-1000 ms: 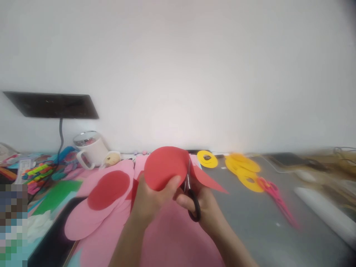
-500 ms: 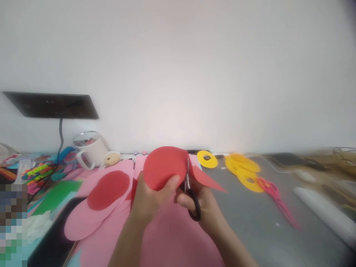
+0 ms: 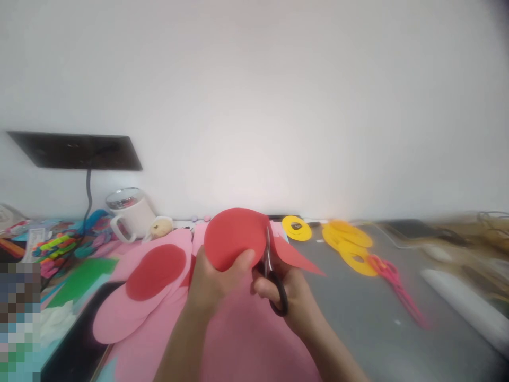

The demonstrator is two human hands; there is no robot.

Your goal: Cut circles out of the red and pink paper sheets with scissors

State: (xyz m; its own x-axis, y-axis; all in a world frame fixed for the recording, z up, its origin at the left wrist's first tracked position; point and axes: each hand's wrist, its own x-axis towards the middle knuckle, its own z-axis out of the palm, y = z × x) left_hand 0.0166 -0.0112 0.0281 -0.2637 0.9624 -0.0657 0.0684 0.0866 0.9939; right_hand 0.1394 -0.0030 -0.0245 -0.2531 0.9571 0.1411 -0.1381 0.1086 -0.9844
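My left hand (image 3: 217,278) pinches a rounded piece of red paper (image 3: 235,239) by its lower edge, thumb on top. In my right hand (image 3: 284,289) is a pair of black-handled scissors (image 3: 280,294), the thumb through one loop. The blades point up and lie at the right edge of the red paper. A pointed red strip hangs off to the right of the blades, behind my right hand. Left of my hands, a red paper disc (image 3: 156,271) rests on overlapping pink paper discs (image 3: 119,321). Pink paper (image 3: 254,339) lies beneath my forearms.
Yellow paper rings (image 3: 348,233) and pink-handled scissors (image 3: 400,289) lie on the grey mat (image 3: 350,323) to the right. A lidded white mug (image 3: 135,217) stands at the back left near green paper (image 3: 85,278). A white roll (image 3: 463,302) lies far right.
The red paper and my left hand have shifted very slightly left. The scissors stay at the paper's right edge, with almost no other visible difference.
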